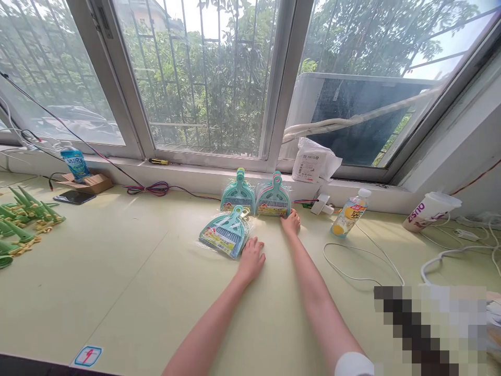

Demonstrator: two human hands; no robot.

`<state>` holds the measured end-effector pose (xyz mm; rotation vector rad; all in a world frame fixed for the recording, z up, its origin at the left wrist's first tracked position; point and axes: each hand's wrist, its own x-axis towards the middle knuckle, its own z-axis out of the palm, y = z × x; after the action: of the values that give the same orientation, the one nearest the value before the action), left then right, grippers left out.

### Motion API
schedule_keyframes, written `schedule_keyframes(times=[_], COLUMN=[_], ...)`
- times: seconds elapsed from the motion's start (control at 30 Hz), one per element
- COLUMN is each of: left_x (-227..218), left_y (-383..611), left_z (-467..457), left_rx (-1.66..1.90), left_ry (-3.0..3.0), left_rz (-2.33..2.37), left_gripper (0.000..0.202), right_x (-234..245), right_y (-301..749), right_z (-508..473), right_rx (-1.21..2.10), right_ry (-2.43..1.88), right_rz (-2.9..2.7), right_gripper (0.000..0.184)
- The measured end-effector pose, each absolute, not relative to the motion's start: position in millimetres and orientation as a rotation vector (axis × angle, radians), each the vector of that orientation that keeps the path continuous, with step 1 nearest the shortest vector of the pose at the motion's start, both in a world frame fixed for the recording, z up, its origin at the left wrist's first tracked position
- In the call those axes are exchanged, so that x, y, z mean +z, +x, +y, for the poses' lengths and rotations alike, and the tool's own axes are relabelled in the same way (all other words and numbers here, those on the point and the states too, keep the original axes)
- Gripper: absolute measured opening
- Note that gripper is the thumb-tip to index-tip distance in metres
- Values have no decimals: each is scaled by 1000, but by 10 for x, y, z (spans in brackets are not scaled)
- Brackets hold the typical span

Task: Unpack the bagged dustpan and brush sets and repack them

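Three teal mini dustpan-and-brush sets in clear wrap sit on the pale green table. Two stand side by side against the window ledge, the left standing set (pixel 238 195) and the right standing set (pixel 273 197). The third set (pixel 225 235) lies tilted in front of them. My left hand (pixel 251 257) rests fingers-down on the table, touching the right edge of the lying set. My right hand (pixel 290 221) reaches to the lower right corner of the right standing set, fingers curled at its base; whether it grips is unclear.
A yellow-label bottle (pixel 349 213) and white cables (pixel 364 261) lie right, with a tipped cup (pixel 428 210). A white bag (pixel 313 162) sits on the ledge. Green plastic pieces (pixel 23 219), a phone (pixel 73 197) and a blue bottle (pixel 75 163) are left.
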<state>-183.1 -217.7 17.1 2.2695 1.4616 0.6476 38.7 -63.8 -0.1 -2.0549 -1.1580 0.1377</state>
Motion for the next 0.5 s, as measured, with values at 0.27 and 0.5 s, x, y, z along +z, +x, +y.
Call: schedule_keyframes(times=[0.27,0.5], left_x=[166,175], left_y=[-1829,-1828], left_z=[-2169,-2188], left_rx=[649,628], left_ry=[2280,2304], left_rz=[1443,1428], left_gripper=[36,37], right_x=[-72,-98], right_y=[272,198], right_z=[-922,-1236], right_rx=[105,-92], right_ry=[-2065,-1926], right_rz=[-1130,-1263], right_gripper=[77,39])
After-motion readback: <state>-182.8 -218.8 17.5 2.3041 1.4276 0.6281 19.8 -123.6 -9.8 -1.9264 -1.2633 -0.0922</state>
